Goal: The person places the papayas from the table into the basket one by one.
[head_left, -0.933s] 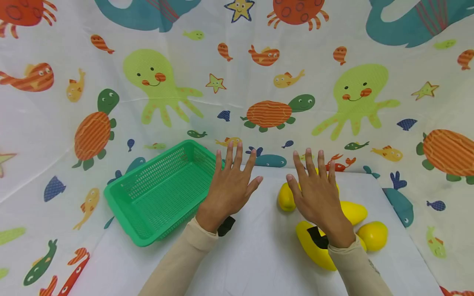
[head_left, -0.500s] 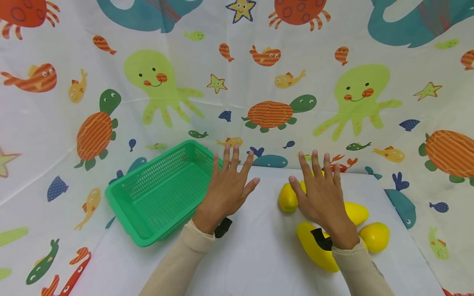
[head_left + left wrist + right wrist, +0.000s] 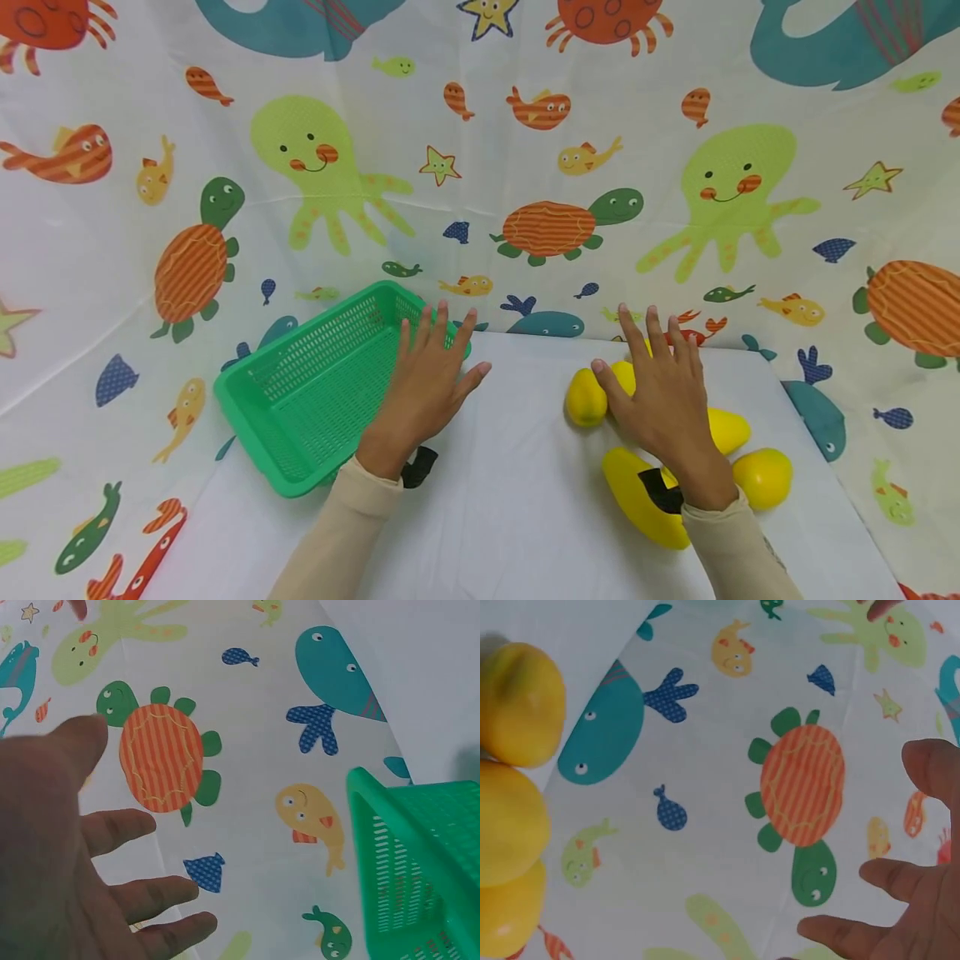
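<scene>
My left hand (image 3: 417,390) hovers with fingers spread and straight over the right side of a green plastic basket (image 3: 262,454), holding nothing. The basket is rectangular with perforated walls; nothing shows in the part I can see. My right hand (image 3: 666,402), fingers also spread, is held above a group of yellow fruit-like pieces and grips none of them. Among these are a rounded yellow piece (image 3: 586,398), a long curved yellow piece (image 3: 637,500), and a rounded yellow piece (image 3: 763,478) to the right. Others are partly hidden behind the hand.
A white cloth-covered table (image 3: 517,500) lies beneath everything. Behind and at the sides hangs a white curtain (image 3: 510,150) printed with sea animals. Black straps (image 3: 420,467) show under the wrists.
My left hand has moved left and slightly down, closer over the basket. The right hand has shifted slightly to the right. Basket and yellow pieces stay in place.
</scene>
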Demonstrator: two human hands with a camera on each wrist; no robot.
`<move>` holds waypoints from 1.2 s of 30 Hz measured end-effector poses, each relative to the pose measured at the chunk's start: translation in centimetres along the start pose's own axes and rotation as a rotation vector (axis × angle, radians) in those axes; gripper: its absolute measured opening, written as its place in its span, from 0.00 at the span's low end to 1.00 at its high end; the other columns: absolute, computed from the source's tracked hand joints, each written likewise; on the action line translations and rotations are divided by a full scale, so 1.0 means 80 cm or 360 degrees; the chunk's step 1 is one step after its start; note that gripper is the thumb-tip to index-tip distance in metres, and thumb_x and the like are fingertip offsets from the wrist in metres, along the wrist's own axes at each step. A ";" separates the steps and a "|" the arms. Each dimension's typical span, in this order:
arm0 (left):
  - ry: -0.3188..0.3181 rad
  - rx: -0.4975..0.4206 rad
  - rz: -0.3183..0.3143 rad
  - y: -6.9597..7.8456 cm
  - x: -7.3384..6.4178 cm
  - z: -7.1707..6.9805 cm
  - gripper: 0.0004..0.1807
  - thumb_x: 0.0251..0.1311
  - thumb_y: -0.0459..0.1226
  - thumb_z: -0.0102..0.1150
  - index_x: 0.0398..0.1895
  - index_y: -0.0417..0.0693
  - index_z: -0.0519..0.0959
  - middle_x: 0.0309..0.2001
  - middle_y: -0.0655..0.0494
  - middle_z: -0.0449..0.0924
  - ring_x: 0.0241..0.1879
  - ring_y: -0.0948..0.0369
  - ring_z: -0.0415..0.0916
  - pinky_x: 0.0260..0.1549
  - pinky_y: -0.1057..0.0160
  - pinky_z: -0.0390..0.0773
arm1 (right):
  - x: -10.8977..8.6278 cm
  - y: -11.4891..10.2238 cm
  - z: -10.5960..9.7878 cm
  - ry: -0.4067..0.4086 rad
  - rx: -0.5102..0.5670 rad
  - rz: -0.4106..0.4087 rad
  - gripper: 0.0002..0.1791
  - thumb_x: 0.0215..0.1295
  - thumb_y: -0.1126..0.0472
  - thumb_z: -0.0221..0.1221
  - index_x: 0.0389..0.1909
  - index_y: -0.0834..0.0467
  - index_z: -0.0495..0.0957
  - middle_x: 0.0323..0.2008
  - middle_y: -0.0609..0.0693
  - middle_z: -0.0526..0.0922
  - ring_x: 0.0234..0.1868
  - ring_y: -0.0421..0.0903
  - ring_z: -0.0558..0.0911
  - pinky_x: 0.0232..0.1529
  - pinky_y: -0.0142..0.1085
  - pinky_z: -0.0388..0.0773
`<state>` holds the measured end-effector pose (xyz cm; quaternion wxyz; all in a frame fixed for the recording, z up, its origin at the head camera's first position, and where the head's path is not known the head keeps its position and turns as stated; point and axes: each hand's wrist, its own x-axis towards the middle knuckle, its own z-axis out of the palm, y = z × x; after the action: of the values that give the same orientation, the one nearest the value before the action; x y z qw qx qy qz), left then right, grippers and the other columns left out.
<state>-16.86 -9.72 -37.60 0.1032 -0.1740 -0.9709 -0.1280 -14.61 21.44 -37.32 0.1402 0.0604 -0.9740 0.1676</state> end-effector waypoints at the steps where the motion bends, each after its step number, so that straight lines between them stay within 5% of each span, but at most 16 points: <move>1: 0.0015 -0.0011 0.0002 -0.004 -0.002 0.001 0.39 0.80 0.58 0.48 0.86 0.53 0.55 0.84 0.32 0.51 0.84 0.33 0.49 0.81 0.28 0.47 | -0.001 0.001 0.000 0.0021 0.0006 0.0009 0.47 0.77 0.34 0.53 0.88 0.39 0.42 0.86 0.64 0.49 0.84 0.72 0.49 0.79 0.73 0.46; 14: 0.0117 -0.0060 0.0008 -0.039 -0.015 0.019 0.39 0.75 0.54 0.60 0.83 0.49 0.64 0.78 0.33 0.65 0.78 0.35 0.63 0.77 0.32 0.62 | -0.022 0.025 0.009 0.0126 0.0089 0.0075 0.54 0.66 0.40 0.68 0.87 0.38 0.49 0.81 0.63 0.62 0.71 0.70 0.66 0.65 0.73 0.69; 26: 0.0198 -0.0161 0.0032 -0.071 -0.027 0.039 0.40 0.71 0.51 0.67 0.81 0.49 0.67 0.73 0.35 0.73 0.73 0.37 0.70 0.69 0.33 0.72 | -0.049 0.044 0.018 0.0053 0.0212 0.0213 0.57 0.60 0.37 0.73 0.86 0.39 0.52 0.79 0.63 0.64 0.72 0.67 0.65 0.64 0.75 0.69; 36: 0.0115 -0.0418 -0.0013 -0.088 -0.033 0.051 0.40 0.70 0.49 0.68 0.82 0.53 0.66 0.72 0.42 0.76 0.72 0.42 0.72 0.69 0.37 0.75 | -0.070 0.056 0.033 0.0006 0.0331 0.0234 0.59 0.56 0.39 0.78 0.85 0.38 0.55 0.79 0.62 0.65 0.74 0.70 0.66 0.64 0.80 0.66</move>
<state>-17.67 -15.76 -43.64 0.1140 -0.1773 -0.9421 -0.2607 -10.70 25.13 -42.77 0.1222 0.0027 -0.9529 0.2777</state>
